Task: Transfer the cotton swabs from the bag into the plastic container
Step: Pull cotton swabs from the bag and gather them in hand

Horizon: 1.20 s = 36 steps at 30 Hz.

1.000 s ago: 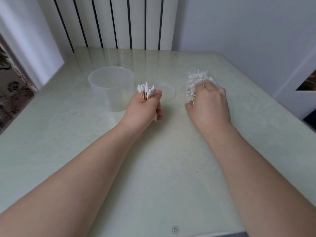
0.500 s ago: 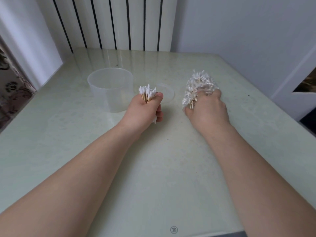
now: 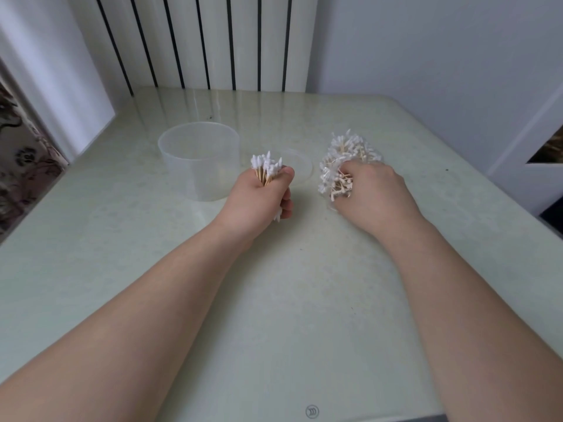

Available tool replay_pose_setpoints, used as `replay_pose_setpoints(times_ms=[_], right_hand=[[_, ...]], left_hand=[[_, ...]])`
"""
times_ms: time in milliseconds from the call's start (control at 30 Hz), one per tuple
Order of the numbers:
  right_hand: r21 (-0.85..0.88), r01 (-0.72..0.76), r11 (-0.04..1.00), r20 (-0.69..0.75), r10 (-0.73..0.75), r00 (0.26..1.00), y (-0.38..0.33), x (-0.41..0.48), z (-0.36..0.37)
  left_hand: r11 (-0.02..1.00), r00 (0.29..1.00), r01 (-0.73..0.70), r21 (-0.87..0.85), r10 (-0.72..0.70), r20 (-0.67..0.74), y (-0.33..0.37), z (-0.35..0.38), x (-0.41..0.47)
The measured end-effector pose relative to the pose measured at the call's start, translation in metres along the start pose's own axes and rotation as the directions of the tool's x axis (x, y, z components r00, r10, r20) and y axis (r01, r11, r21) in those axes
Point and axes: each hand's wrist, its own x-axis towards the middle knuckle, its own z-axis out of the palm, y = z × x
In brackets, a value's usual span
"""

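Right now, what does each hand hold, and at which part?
Left hand: a swab bundle, fist around the wooden sticks. Right hand: fingers in the bag of swabs; exact hold unclear.

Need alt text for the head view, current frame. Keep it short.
Two bare forearms reach over a pale green table: the left hand holds a bundle of cotton swabs upright beside an empty clear plastic container, while the right hand digs into a bag of swabs on the table. A clear lid lies between them.
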Motion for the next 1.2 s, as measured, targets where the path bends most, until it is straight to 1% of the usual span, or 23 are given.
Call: replay_pose_setpoints(times_ms=[100,200,267,333,400,533,667,767,867,933,1067,1200], right_hand=[[0.072,0.022,0.997,-0.004,-0.022,1.0,-0.003,-0.005,-0.006],[0.113,0.067,0.991,-0.017,-0.066,0.998,-0.01,-0.01,-0.007],[0.141,0.109,0.984,-0.023,-0.107,0.994,-0.017,-0.011,-0.004],[0.219,0.138,0.966,-0.015,-0.138,0.99,-0.023,-0.013,-0.001],[0.283,0.142,0.949,-0.004,-0.147,0.989,-0.026,-0.013,0.003],[0.332,0.159,0.93,-0.023,-0.161,0.987,-0.027,-0.015,0.002],[0.289,0.202,0.936,-0.024,-0.204,0.979,-0.029,-0.016,0.0],[0.224,0.272,0.936,-0.118,-0.251,0.961,-0.029,-0.013,-0.001],[0.152,0.348,0.925,-0.2,-0.316,0.927,-0.029,-0.013,-0.003],[0.115,0.368,0.923,-0.246,-0.332,0.911,-0.027,-0.011,-0.003],[0.144,0.388,0.91,-0.282,-0.338,0.898,-0.027,-0.009,0.0],[0.193,0.386,0.902,-0.368,-0.298,0.881,-0.025,-0.009,-0.002]], left_hand=[[1.0,1.0,-0.011,0.014,0.011,0.001,-0.001,0.0,0.0],[0.996,0.999,-0.048,0.075,0.048,0.001,-0.002,0.001,0.0],[0.986,0.995,-0.097,0.139,0.097,0.002,-0.005,0.0,0.001],[0.962,0.986,-0.165,0.216,0.163,0.028,-0.006,-0.002,0.001],[0.944,0.979,-0.203,0.26,0.197,0.053,-0.007,-0.005,0.001],[0.938,0.982,-0.183,0.294,0.186,0.016,-0.008,-0.007,0.002],[0.968,0.991,-0.117,0.224,0.129,-0.043,-0.007,-0.005,0.003],[0.981,0.992,-0.103,0.167,0.114,-0.055,-0.005,-0.005,0.003],[0.987,0.991,-0.094,0.127,0.105,-0.081,-0.004,-0.005,0.003],[0.994,0.991,-0.075,0.081,0.083,-0.109,-0.004,-0.005,0.004],[0.999,0.991,-0.041,0.024,0.043,-0.123,-0.004,-0.006,0.004],[0.998,0.993,-0.045,0.047,0.05,-0.107,-0.002,-0.004,0.003]])
